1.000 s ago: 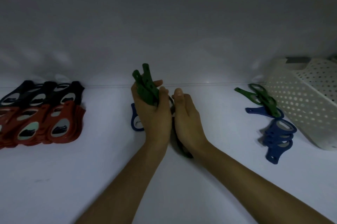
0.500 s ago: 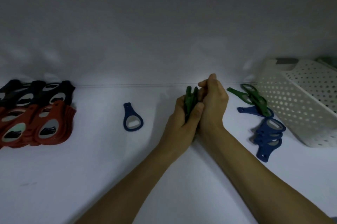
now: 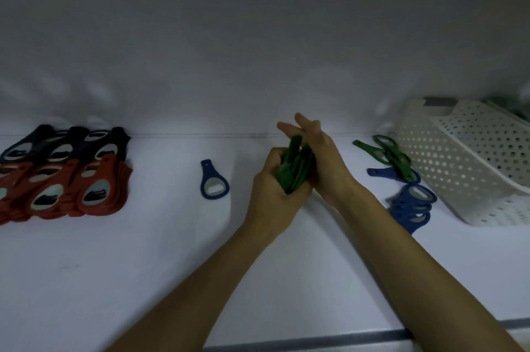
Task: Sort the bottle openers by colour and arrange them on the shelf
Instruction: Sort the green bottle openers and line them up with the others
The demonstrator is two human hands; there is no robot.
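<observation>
A bunch of green bottle openers (image 3: 295, 168) stands on end between my two hands at the middle of the white shelf (image 3: 160, 260). My left hand (image 3: 272, 196) grips the bunch from the left. My right hand (image 3: 321, 159) presses against it from the right, with the fingers stretched out past its top. One blue opener (image 3: 213, 184) lies flat to the left of my hands. Rows of black openers (image 3: 68, 145) and red openers (image 3: 63, 191) lie at the far left. Loose green openers (image 3: 387, 153) and blue openers (image 3: 413, 205) lie at the right.
A white perforated basket (image 3: 470, 162) stands tilted at the right, close to the loose openers. The shelf's back wall runs just behind my hands. The shelf's front edge (image 3: 358, 336) shows at the bottom.
Both hands carried the green bunch to the right, away from the single blue opener. My right hand's fingers have since straightened out over the bunch.
</observation>
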